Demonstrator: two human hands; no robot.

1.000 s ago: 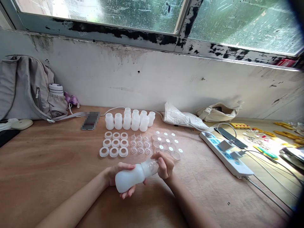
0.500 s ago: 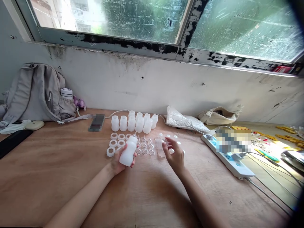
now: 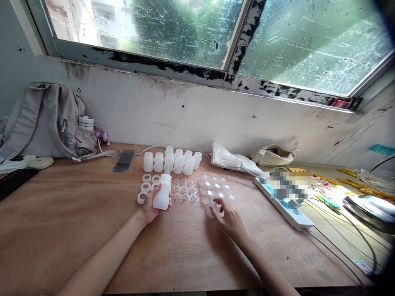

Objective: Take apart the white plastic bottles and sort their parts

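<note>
My left hand (image 3: 151, 209) is closed around a milky white feeding bottle (image 3: 162, 196), held upright with a slight tilt above the table. A clear teat tip (image 3: 167, 172) shows above its neck. Fingers of my right hand (image 3: 230, 220) are pinched on a clear round cap (image 3: 214, 209) low over the table, partly hidden by them. White collar rings (image 3: 146, 186) lie in rows beside and behind the left hand. Clear teats (image 3: 184, 190) are laid out between the hands. Several clear discs (image 3: 205, 199) with white centres lie just beyond the right hand.
More white bottles (image 3: 179, 162) stand grouped at the back. A phone (image 3: 124, 160) and grey backpack (image 3: 40, 119) are at left. A white padded bag (image 3: 230, 158), a beige pouch (image 3: 273, 155) and a power strip (image 3: 285, 209) with cables lie at right.
My right hand has come down and nearer to me, and its fingers now pinch the clear cap. The left hand with the bottle has shifted slightly left, the bottle more upright. The view has turned a little.
</note>
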